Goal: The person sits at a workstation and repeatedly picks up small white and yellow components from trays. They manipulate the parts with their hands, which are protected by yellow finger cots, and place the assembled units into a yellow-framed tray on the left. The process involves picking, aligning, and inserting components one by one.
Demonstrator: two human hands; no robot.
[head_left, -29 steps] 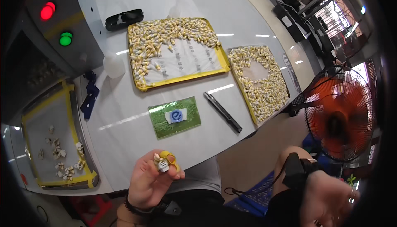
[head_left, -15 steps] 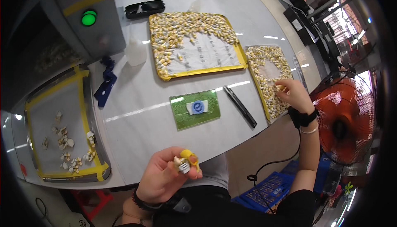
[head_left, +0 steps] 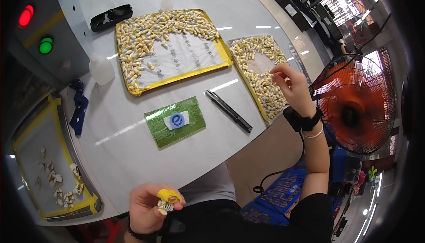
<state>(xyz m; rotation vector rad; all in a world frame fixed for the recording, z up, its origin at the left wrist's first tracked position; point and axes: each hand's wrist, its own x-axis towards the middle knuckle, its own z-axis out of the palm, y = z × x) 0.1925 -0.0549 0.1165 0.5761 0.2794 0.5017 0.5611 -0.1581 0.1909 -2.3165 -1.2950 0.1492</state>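
Two hands at work over the pale grey table (head_left: 133, 154). Left hand (head_left: 148, 205), low at the near edge, fingers curled tight round a small yellow-capped part with a white ribbed body (head_left: 166, 200), pinched between thumb and forefinger. Right hand (head_left: 292, 86) is out on the right, above the smaller yellow-rimmed tray of little yellow-and-white pieces (head_left: 261, 72), fingertips drawn close together; whether anything sits between them cannot be made out. A black band wraps that wrist. Left of that tray lies a black pen (head_left: 228, 110), then a green rectangular card with a blue round mark (head_left: 175, 122). Farther off, the larger yellow-edged tray (head_left: 170, 50) is heaped with the same pieces along its far and left sides. At far left, a grey tray taped in yellow (head_left: 53, 163) holds a few scattered pieces. An orange fan (head_left: 354, 106) stands on the right.
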